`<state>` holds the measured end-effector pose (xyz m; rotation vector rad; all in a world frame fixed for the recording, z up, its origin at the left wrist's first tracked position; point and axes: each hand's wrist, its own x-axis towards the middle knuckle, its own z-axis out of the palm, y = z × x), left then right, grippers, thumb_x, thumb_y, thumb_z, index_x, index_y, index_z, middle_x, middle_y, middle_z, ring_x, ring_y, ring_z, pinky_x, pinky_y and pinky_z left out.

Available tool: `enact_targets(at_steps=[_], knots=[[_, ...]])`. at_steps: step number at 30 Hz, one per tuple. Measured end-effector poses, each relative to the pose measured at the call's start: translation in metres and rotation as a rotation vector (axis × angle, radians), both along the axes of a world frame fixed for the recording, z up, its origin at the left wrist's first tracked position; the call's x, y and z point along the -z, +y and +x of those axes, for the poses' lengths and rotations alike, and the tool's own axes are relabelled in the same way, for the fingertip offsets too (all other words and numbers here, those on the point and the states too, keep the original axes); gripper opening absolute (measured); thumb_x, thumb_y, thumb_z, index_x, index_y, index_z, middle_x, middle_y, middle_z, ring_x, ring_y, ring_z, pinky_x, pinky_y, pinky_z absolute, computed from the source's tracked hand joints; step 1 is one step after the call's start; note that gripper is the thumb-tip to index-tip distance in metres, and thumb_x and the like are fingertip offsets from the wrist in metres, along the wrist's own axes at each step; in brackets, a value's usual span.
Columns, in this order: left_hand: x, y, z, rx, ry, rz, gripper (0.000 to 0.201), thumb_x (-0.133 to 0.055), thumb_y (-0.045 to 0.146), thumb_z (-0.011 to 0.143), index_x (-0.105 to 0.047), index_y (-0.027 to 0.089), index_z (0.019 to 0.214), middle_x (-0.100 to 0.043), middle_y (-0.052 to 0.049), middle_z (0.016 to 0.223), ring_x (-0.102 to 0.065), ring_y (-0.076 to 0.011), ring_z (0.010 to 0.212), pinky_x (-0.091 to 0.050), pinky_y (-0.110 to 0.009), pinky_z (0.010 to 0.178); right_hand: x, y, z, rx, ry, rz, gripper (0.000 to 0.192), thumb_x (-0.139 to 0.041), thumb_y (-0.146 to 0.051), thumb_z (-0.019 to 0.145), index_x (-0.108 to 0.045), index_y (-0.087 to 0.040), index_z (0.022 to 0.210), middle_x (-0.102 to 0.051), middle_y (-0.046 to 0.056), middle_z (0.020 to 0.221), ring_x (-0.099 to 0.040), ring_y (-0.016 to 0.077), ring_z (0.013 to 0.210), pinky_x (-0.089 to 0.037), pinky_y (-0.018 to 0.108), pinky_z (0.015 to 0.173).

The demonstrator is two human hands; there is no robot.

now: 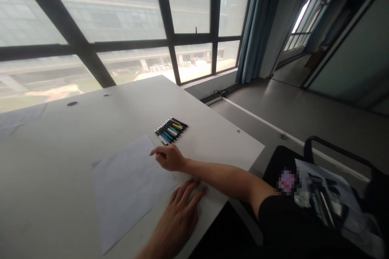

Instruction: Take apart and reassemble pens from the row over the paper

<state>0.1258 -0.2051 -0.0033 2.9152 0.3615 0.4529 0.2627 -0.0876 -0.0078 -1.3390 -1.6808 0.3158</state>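
Note:
My left hand (182,210) rests on the table at the lower middle, fingers stretched out and a little apart, holding nothing. Its fingertips are beside the near right edge of a blank white sheet of paper (130,186). Over the sheet's upper right edge is my right hand (168,157), index finger reaching left and the other fingers loosely bent. I see nothing between its fingers; whether it touches the paper, I cannot tell. Just beyond it lies a row of several pens (172,130), dark with white, blue, green and yellow parts, side by side.
The white table (60,178) ends at a slanting right edge. More papers (21,119) lie at the far left, near a round cable hole (72,104). To the right stands a black chair (281,162) bearing a clear plastic bag (343,198). Windows line the back.

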Motion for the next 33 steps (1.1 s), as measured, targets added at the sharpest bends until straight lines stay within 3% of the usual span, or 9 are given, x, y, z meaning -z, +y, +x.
enact_targets(at_steps=[7,14,18,22,28,33], knots=[[0.001,0.0,0.001,0.011,0.018,-0.022,0.056,-0.049,0.006,0.081,-0.052,0.028,0.133,-0.049,-0.007,0.139,-0.042,-0.0274,0.131,-0.042,-0.049,0.107,0.001,-0.004,-0.009,-0.036,-0.026,-0.004,0.026,-0.052,-0.015,0.086,-0.073,-0.019,0.1,-0.059,-0.004,0.06,-0.054,0.0099,0.059,-0.04,0.018,0.065],[-0.001,0.001,0.002,0.01,0.028,-0.032,0.052,-0.05,0.009,0.082,-0.054,0.026,0.131,-0.05,-0.009,0.137,-0.044,-0.0282,0.129,-0.041,-0.049,0.106,-0.001,-0.003,-0.007,-0.129,-0.161,0.086,0.024,-0.054,-0.014,0.087,-0.069,-0.022,0.104,-0.069,0.0,0.097,-0.06,0.0099,0.078,-0.042,0.02,0.077],[0.001,0.001,0.003,0.018,-0.004,-0.035,0.052,-0.05,0.009,0.083,-0.054,0.027,0.131,-0.05,-0.009,0.137,-0.044,-0.0282,0.129,-0.041,-0.049,0.106,0.005,0.003,-0.005,-0.167,-0.252,0.078,0.018,-0.058,-0.012,0.084,-0.07,-0.021,0.095,-0.07,0.0,0.091,-0.06,0.0137,0.09,-0.043,0.023,0.083],[0.003,0.002,0.002,0.015,0.005,-0.071,0.051,-0.048,0.007,0.083,-0.055,0.027,0.13,-0.05,-0.008,0.138,-0.043,-0.0272,0.13,-0.041,-0.048,0.107,0.011,0.008,-0.005,-0.201,-0.25,0.12,0.017,-0.056,-0.012,0.085,-0.07,-0.019,0.092,-0.071,0.0,0.087,-0.06,0.0147,0.089,-0.043,0.024,0.088],[-0.008,0.0,0.0,0.027,0.013,-0.145,0.051,-0.049,0.006,0.083,-0.055,0.028,0.128,-0.051,-0.007,0.136,-0.043,-0.0261,0.13,-0.039,-0.047,0.107,0.014,0.007,-0.004,-0.114,-0.254,0.098,0.019,-0.058,-0.011,0.082,-0.073,-0.019,0.09,-0.074,0.003,0.089,-0.06,0.0176,0.088,-0.043,0.029,0.089],[-0.013,-0.003,0.002,0.005,-0.004,-0.181,0.047,-0.052,0.008,0.081,-0.056,0.027,0.124,-0.053,-0.006,0.134,-0.046,-0.0261,0.126,-0.039,-0.045,0.106,0.019,0.006,-0.003,-0.162,-0.287,0.085,0.015,-0.062,-0.012,0.08,-0.075,-0.019,0.084,-0.073,0.003,0.078,-0.059,0.0189,0.085,-0.043,0.03,0.085]])
